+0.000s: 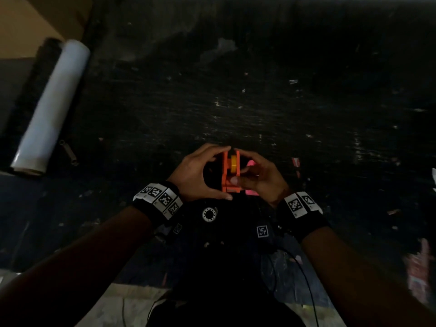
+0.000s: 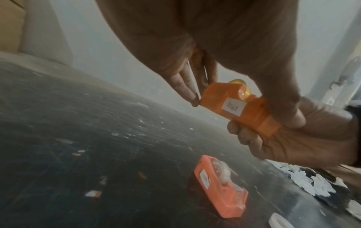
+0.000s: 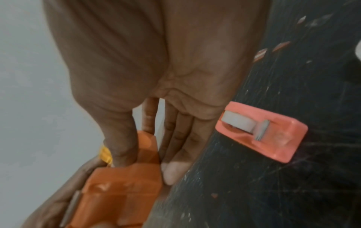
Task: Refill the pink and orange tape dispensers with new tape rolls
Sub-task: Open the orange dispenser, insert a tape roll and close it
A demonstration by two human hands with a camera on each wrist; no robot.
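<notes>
Head view: both hands are holding the orange dispenser (image 1: 230, 171) upright above the table (image 1: 259, 102), left hand (image 1: 200, 175) at nine o'clock, right hand (image 1: 262, 179) at three, its thumb pressing the yellow roll (image 1: 234, 164).

Left wrist view: the pink dispenser (image 2: 220, 186) is lying refilled at six o'clock.

Right wrist view: it is sitting at three o'clock.

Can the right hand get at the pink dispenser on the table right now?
Probably not yet: the right hand grips the orange dispenser with the left hand. The pink dispenser lies uncovered beside it.

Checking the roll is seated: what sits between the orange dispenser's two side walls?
A yellow tape roll sits between the orange dispenser's walls, clearest in the head view; both hands grip the dispenser.
</notes>
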